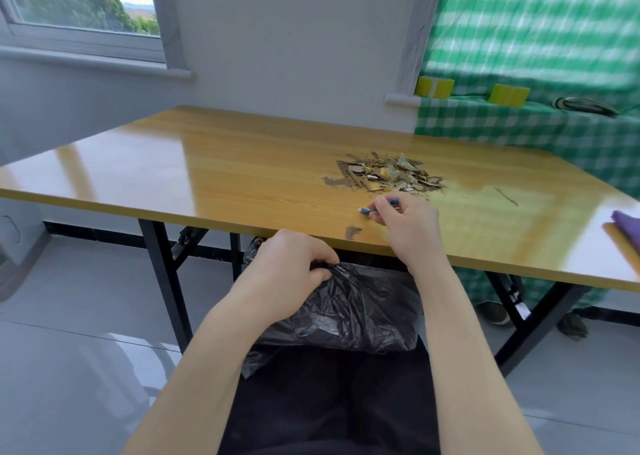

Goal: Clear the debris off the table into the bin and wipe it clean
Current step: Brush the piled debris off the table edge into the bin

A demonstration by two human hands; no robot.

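A heap of dry leaf and paper debris [388, 175] lies on the wooden table [214, 170], right of centre. Just in front of it my right hand [407, 227] pinches a small blue stick-like item [379, 206] on the tabletop. A lone scrap [353, 232] sits at the table's near edge. Below that edge my left hand [291, 274] grips the rim of a black bin bag [349, 312] held under the table.
A purple cloth [627, 227] lies at the table's right edge. A thin twig [506, 196] rests right of the heap. Behind, a green checked cloth covers a ledge holding two yellow tape rolls [434, 87]. Black table legs [166, 278] stand on grey floor.
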